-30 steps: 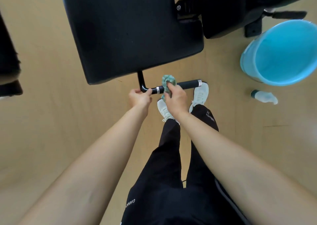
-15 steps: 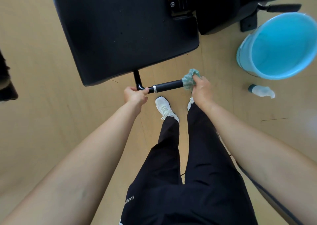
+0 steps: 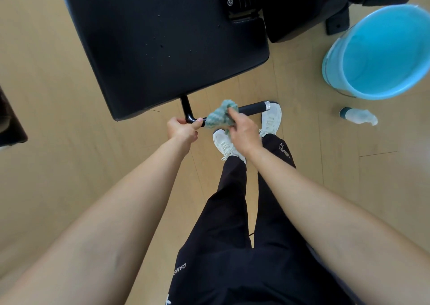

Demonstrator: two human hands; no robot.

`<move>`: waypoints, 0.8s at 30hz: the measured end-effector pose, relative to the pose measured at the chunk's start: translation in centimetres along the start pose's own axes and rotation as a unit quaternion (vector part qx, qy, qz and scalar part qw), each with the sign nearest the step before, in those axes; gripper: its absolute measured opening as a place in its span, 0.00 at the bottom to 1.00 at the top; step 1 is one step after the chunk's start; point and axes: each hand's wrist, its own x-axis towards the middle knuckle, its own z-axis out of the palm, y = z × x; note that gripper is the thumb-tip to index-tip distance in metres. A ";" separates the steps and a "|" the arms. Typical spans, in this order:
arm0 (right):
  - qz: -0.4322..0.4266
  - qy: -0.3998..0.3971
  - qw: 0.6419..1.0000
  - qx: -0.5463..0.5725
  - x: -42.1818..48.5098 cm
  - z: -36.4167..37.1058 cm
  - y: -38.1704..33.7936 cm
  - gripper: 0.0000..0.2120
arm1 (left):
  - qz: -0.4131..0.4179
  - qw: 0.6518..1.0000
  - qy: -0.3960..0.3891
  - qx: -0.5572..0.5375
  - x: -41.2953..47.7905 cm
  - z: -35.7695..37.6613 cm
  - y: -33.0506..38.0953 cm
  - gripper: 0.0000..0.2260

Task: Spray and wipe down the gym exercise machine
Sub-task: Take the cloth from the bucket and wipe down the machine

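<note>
The left hand (image 3: 182,130) grips the bend of the black handle (image 3: 252,107), where the tube turns down from under the pad (image 3: 162,37); its fingers are curled round the tube and the thumb lies along it. Just to its right, the right hand (image 3: 242,130) holds a teal cloth (image 3: 218,116) bunched round the handle's inner part, fingers curled over the cloth and the forefinger pressed on top. The two hands are close together but do not touch. The outer part of the handle shows bare past the cloth and ends in a silver ring.

The pad is large, black and padded, and fills the upper middle of the view; more black machine parts lie beyond it. The person stands on a pale wooden floor (image 3: 58,165) in black trousers and white shoes (image 3: 223,144), one shoe under the handle's end. To the right a blue bucket (image 3: 332,72) stands on the floor, and near it a bottle (image 3: 358,116) lies on its side, well apart from both hands.
</note>
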 end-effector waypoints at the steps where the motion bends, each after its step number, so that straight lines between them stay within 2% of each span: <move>1: 0.035 0.039 0.998 0.017 -0.1 -0.9 1.1 0.28 | -0.001 1.000 -0.002 -0.001 -0.1 -0.1 0.1 0.21; 3: 0.103 0.122 0.985 0.069 -0.3 -2.6 3.2 0.26 | -0.005 1.000 -0.003 0.001 -0.1 -0.2 0.1 0.21; 6: 0.205 0.183 0.939 0.207 -0.3 -3.9 5.1 0.13 | 0.005 1.000 -0.005 0.012 0.0 -0.3 -0.1 0.21; 8: 0.280 0.165 0.869 0.373 -0.1 -4.2 5.7 0.06 | 0.012 1.000 -0.008 0.020 0.0 -0.3 -0.3 0.21; 10: 0.319 0.117 0.803 0.491 0.4 -4.1 5.9 0.06 | 0.014 1.000 -0.009 0.022 0.1 -0.3 -0.4 0.21; 12: 0.325 0.093 0.763 0.551 1.2 -3.5 5.4 0.04 | 0.017 1.000 -0.008 0.023 0.1 -0.4 -0.3 0.22; 14: 0.331 0.109 0.731 0.586 2.1 -2.6 4.4 0.09 | 0.020 0.999 -0.008 0.023 0.2 -0.5 -0.3 0.23; 16: 0.340 0.143 0.716 0.592 2.5 -1.7 3.1 0.12 | 0.021 0.999 -0.010 0.023 0.2 -0.6 -0.4 0.23; 18: 0.346 0.135 0.715 0.593 2.3 -0.6 1.7 0.11 | 0.021 0.999 -0.014 0.023 0.4 -0.6 -0.5 0.22; 22: 0.341 0.007 0.726 0.598 1.0 1.6 -1.1 0.14 | 0.027 0.999 -0.006 0.044 0.9 -0.5 -0.7 0.22; 24: 0.340 -0.048 0.708 0.617 0.8 1.3 -1.7 0.13 | 0.030 0.998 0.002 0.055 1.0 -0.5 -0.7 0.23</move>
